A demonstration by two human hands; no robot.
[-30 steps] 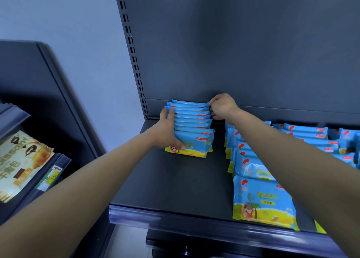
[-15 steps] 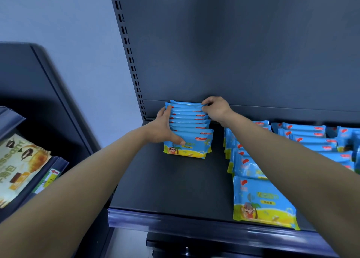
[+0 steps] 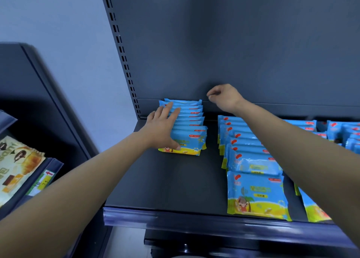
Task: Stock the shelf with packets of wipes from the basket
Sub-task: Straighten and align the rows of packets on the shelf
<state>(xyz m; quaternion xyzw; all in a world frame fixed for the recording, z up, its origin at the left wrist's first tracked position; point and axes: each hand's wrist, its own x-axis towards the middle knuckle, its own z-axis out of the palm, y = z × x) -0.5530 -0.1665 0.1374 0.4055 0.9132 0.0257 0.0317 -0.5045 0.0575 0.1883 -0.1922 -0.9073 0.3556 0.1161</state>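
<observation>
I note the left hand [image 3: 162,127] lying flat, fingers straight, on the left row of wipes packets [image 3: 191,125] at the back of the shelf [image 3: 175,183]. The right hand [image 3: 224,98] hovers near the back panel [image 3: 233,43], fingers loosely curled, holding nothing. A second row of packets [image 3: 251,160] runs front to back to the right, apart from the first.

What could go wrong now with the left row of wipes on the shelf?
1. Only the left hand steadies the leaning left row; the right hand hovers free, so the packets may topple forward when released.
2. Bare shelf lies in front, so nothing would stop them sliding.
</observation>
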